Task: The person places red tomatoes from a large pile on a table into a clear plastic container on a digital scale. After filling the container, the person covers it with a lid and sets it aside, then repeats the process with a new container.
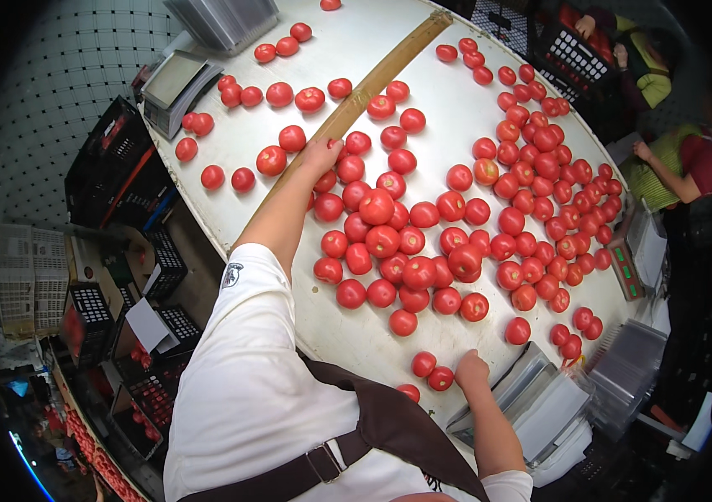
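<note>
My left hand [323,154] reaches across the white table to the cardboard-brown strip [387,66] that crosses it. Red shows at its fingertips, beside a tomato [357,143]; whether the fingers grip one is unclear. Closer to my body, my right hand [473,371] has curled fingers, and what is inside them is hidden. Just left of that hand lies a tomato [440,378], with another tomato [423,364] against it. Between my arms spreads a loose cluster of red tomatoes, some resting on others, such as the tomato [376,206] near its top.
A digital scale [177,88] stands at the left table edge. Clear plastic containers [626,370] are stacked at the right, beside another scale [538,401]. A denser tomato pile [544,163] covers the far right. Two people [676,166] work beyond it. Black crates [89,320] stand at left.
</note>
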Demonstrator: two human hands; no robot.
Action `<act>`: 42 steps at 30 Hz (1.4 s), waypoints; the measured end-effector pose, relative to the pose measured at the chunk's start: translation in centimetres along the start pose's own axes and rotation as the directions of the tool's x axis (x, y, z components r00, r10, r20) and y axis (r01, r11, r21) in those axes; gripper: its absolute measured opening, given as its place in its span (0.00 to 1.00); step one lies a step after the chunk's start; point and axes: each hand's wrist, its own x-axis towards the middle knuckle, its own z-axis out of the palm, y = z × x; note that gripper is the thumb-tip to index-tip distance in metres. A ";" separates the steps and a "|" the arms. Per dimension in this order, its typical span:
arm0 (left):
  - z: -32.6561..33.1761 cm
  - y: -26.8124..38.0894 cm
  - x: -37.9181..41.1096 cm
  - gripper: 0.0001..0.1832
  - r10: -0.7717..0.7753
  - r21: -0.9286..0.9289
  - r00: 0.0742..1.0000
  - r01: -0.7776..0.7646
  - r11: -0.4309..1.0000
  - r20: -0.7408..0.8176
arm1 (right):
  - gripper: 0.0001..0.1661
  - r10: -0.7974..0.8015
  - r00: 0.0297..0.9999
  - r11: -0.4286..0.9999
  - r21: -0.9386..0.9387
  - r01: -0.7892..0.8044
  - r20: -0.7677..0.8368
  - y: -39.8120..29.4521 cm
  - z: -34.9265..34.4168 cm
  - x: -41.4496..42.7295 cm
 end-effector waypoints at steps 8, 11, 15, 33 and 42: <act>2.4 -0.8 -1.0 0.36 -0.028 -0.516 0.941 0.210 0.831 0.338 | 0.20 0.039 0.998 0.999 -0.030 -0.038 0.045 -0.7 -0.8 -0.3; 4.2 -0.3 -2.5 0.36 0.063 -0.480 0.957 0.085 0.873 0.283 | 0.21 0.034 0.998 0.998 -0.060 -0.030 0.055 -0.8 -0.8 -0.3; 6.9 2.2 -5.9 0.34 0.108 -0.419 0.941 0.039 0.907 0.322 | 0.23 0.026 0.999 0.997 -0.070 -0.023 0.039 -0.8 -0.4 0.1; 10.9 13.1 -13.8 0.16 0.459 -0.240 0.868 -0.412 0.879 0.191 | 0.13 -0.216 0.973 0.939 -0.291 0.183 -0.085 0.8 2.2 0.9; 4.5 5.7 3.6 0.38 0.219 0.067 0.972 -0.225 0.972 0.086 | 0.12 -0.181 0.983 0.954 -0.243 0.175 -0.004 0.5 1.6 0.6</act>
